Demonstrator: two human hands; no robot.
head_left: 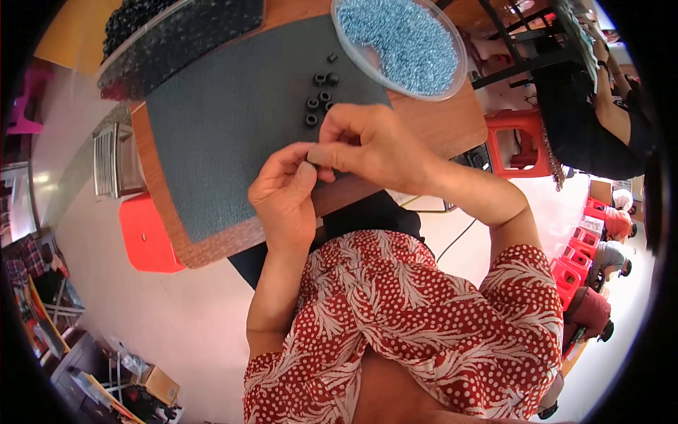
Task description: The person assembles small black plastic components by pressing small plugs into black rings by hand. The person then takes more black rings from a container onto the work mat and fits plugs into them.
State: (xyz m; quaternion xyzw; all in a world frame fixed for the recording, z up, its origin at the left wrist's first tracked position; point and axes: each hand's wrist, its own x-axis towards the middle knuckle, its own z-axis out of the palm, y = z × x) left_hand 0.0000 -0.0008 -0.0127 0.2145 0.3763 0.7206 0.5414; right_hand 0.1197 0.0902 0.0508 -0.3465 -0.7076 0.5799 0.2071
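Note:
My left hand [284, 201] and my right hand [371, 147] meet over the near part of a dark grey mat [226, 127], thumbs and fingertips pinched together. Between them a sliver of something small and dark shows; the fingers hide most of it, and its kind cannot be made out. Just beyond my right hand lie several small black ring-shaped pieces [311, 119] with holes through them, loosely grouped on the mat. One small dark piece [332, 58] sits apart, farther away.
A round clear tub [462, 67] of tiny shiny blue pieces stands at the mat's far right. A clear box [233, 32] full of black pieces stands far left. Red stools [145, 237] flank the wooden table [452, 120]. Other people sit at the right.

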